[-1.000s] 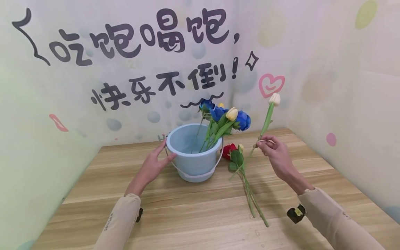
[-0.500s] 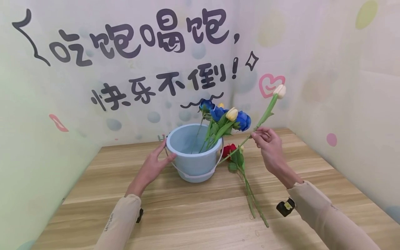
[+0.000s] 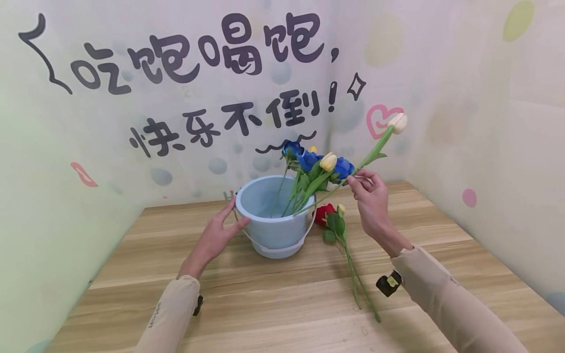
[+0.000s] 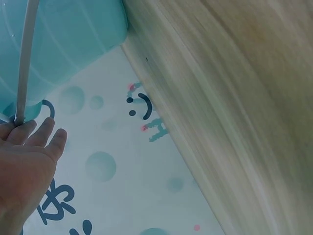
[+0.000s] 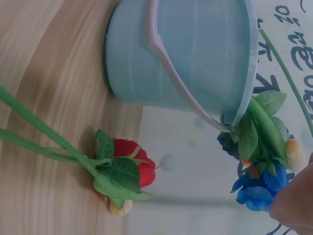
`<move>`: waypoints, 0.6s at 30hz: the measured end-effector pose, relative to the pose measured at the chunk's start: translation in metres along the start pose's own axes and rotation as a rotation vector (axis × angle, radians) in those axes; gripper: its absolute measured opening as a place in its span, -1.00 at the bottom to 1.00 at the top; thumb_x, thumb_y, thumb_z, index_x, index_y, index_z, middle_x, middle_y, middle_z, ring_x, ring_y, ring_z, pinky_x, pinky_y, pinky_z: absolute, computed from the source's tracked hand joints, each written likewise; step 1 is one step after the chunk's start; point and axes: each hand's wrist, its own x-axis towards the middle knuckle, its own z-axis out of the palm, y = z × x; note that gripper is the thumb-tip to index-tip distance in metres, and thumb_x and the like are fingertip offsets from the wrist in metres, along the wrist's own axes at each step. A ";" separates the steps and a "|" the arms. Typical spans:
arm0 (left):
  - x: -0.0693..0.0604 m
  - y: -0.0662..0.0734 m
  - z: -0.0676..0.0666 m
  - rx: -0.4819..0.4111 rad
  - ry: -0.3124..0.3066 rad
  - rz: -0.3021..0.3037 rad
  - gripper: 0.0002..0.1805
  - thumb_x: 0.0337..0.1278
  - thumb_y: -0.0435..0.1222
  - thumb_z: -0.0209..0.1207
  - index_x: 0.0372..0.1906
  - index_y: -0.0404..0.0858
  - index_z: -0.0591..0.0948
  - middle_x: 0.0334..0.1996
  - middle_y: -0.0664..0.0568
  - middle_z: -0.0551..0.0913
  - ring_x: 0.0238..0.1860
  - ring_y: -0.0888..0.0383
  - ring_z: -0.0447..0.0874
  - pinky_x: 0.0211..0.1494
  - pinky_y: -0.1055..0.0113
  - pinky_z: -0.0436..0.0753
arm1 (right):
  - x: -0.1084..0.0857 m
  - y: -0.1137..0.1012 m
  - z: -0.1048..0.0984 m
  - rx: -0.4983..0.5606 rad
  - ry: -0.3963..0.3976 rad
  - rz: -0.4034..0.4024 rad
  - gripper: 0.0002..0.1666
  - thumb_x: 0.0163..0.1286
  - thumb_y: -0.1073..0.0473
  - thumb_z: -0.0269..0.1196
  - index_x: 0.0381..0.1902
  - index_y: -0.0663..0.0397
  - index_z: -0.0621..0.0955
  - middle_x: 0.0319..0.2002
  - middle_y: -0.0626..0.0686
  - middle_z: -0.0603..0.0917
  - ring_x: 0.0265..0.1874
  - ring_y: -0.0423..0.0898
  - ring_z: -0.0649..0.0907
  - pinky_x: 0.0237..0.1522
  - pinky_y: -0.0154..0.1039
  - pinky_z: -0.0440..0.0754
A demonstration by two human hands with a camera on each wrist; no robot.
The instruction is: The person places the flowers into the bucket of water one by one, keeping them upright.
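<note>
My right hand (image 3: 372, 202) pinches a white tulip (image 3: 398, 123) by its green stem, seen also as a stem (image 5: 286, 71) in the right wrist view. The tulip tilts, bloom up and right, its lower end at the mouth of a light blue bucket (image 3: 277, 236). My left hand (image 3: 215, 236) rests against the bucket's left side, thumb at the front of the rim. In the left wrist view, that hand's extended fingers (image 4: 44, 131) touch near the handle's end. Several blue flowers (image 3: 308, 160) and a cream tulip (image 3: 328, 162) lean out over the bucket's right rim.
On the wooden table (image 3: 247, 314), right of the bucket, lie a red rose (image 3: 324, 214) and a small yellowish bud (image 3: 341, 210), their stems toward the front. A white handle (image 5: 171, 68) hangs across the bucket's front. A printed wall hanging (image 3: 198, 162) stands close behind.
My right hand has moved left with the white tulip, and the stem's lower end has swung from over the rose to the bucket's mouth. The left hand stays on the bucket.
</note>
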 end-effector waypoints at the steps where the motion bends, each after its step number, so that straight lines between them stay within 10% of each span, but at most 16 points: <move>1: 0.000 0.000 0.000 -0.001 0.000 -0.001 -0.10 0.44 0.07 0.21 0.67 -0.11 0.08 0.62 -0.12 0.08 0.60 -0.22 0.00 0.53 -0.33 0.07 | 0.001 0.000 0.001 0.002 0.003 0.000 -0.86 0.51 0.45 0.19 -0.08 0.20 0.47 -0.44 -0.16 0.70 -0.45 -0.24 0.47 -0.40 -0.47 0.42; 18: 0.000 -0.001 0.002 -0.009 0.001 -0.018 -0.09 0.44 0.09 0.20 0.68 -0.10 0.07 0.63 -0.08 0.03 0.61 -0.22 -0.03 0.54 -0.32 0.06 | -0.005 0.017 0.015 -0.048 0.024 -0.048 -0.85 0.49 0.46 0.22 -0.08 0.21 0.50 -0.41 -0.15 0.71 -0.30 -0.24 0.64 -0.18 -0.40 0.54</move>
